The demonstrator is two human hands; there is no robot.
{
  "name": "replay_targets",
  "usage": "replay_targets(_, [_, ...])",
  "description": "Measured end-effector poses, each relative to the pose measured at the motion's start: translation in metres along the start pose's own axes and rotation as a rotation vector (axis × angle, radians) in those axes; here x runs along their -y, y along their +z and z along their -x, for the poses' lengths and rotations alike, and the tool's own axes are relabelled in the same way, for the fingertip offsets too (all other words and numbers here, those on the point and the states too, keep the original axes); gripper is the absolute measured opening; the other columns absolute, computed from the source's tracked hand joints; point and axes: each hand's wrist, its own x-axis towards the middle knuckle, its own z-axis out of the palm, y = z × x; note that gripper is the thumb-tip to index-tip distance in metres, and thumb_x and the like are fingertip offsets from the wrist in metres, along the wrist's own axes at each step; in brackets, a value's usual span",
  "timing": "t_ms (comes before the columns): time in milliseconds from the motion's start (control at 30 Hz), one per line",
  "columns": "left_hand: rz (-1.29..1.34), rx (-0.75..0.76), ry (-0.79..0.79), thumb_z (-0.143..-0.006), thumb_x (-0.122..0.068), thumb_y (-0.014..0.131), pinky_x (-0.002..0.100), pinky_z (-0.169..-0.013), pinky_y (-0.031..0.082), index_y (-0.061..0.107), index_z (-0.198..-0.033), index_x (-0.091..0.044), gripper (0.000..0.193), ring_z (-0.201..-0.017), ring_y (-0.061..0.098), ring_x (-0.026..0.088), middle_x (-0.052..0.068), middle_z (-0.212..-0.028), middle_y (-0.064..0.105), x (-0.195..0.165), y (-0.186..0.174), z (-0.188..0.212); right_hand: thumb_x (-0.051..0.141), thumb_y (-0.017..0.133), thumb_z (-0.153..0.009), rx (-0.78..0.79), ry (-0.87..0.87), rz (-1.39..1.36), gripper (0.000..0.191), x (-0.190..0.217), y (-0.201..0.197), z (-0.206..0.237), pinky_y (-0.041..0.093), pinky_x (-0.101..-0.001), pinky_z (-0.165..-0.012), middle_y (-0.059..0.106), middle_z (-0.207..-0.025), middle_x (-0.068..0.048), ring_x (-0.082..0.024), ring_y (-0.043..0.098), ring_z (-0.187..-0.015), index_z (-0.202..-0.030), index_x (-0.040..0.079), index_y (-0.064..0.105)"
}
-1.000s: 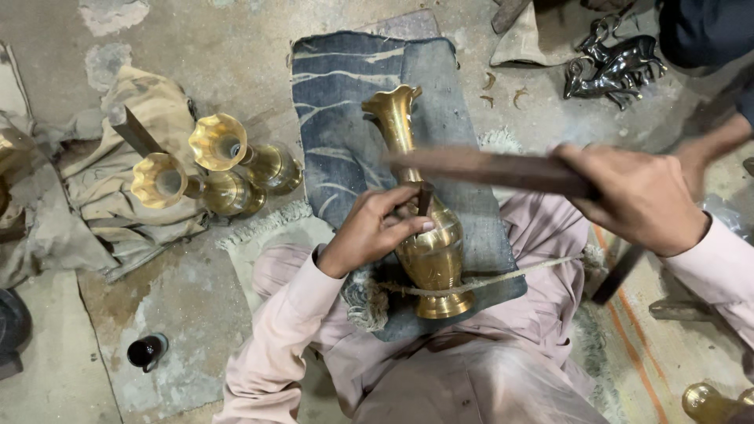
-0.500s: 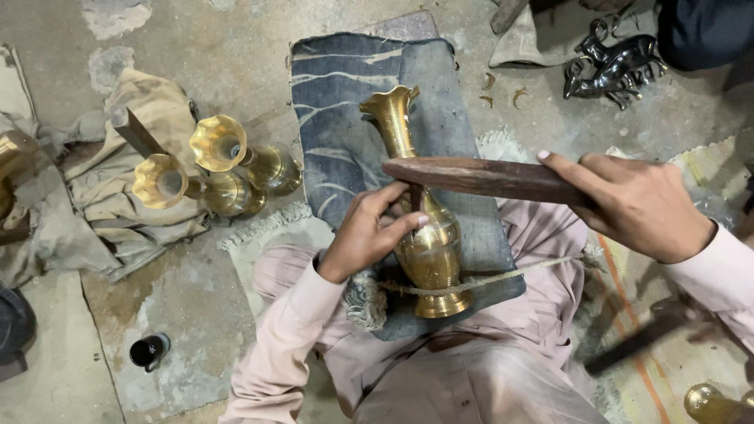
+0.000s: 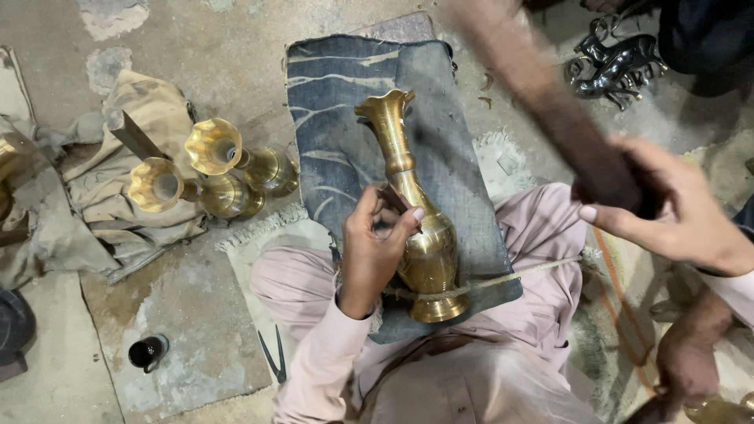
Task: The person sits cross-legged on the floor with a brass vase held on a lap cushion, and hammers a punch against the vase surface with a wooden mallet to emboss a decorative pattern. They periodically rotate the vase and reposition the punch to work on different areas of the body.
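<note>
The left hand [image 3: 375, 250] pinches a small chisel [image 3: 399, 206] against the brass vase [image 3: 420, 235]; the right hand [image 3: 675, 212], up and to its right, has its grip closed around a blurred wooden mallet [image 3: 542, 94].

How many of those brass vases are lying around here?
3, maybe more. One brass vase lies on the denim cloth under the left hand; two vases lie left on the floor. Brass at the edges may be others.

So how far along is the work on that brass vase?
The brass vase is fully shaped and lies on the blue cloth. The left hand holds a small tool to its belly; the right hand raises a wooden stick. Two more vases lie aside.
</note>
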Motion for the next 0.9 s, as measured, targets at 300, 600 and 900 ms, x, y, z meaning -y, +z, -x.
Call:
replay_targets(300, [-0.092,-0.183,-0.046,-0.092,-0.005,0.077,0.023,-0.060,0.058,0.061,-0.100,0.002,0.020,-0.071,0.069,0.007,0.007,-0.084,0.072,0.006,0.013,0.008,0.026,0.087,-0.071,0.098,0.333,0.327,0.073,0.001,0.004,-0.033,0.057,-0.0345,-0.074,0.076,-0.095,-0.012,-0.023,0.072,-0.085,-0.135,0.009,0.058])
replay_targets(600, [-0.112,-0.206,-0.094,-0.090,-0.006,0.078,0.023,-0.048,0.053,0.061,-0.097,0.002,0.019,-0.059,0.065,0.005,0.004,-0.072,0.071,0.004,0.018,0.007,0.040,0.065,-0.098,0.262,-0.232,1.593,0.061,0.058,-0.009,-0.076,0.048,-0.0283,-0.044,0.071,-0.087,-0.001,-0.013,0.064,-0.053,-0.155,0.019,0.054])
replay_targets(900, [-0.248,-0.229,0.019,-0.091,-0.009,0.082,0.025,-0.049,0.045,0.062,-0.089,0.002,0.023,-0.052,0.054,0.006,0.006,-0.060,0.066,0.006,0.021,0.011,0.032,0.070,-0.087,0.215,-0.420,1.717,0.077,0.086,-0.003,-0.101,0.047,-0.0265,-0.046,0.068,-0.086,0.008,-0.013,0.067,-0.061,-0.161,0.035,0.049])
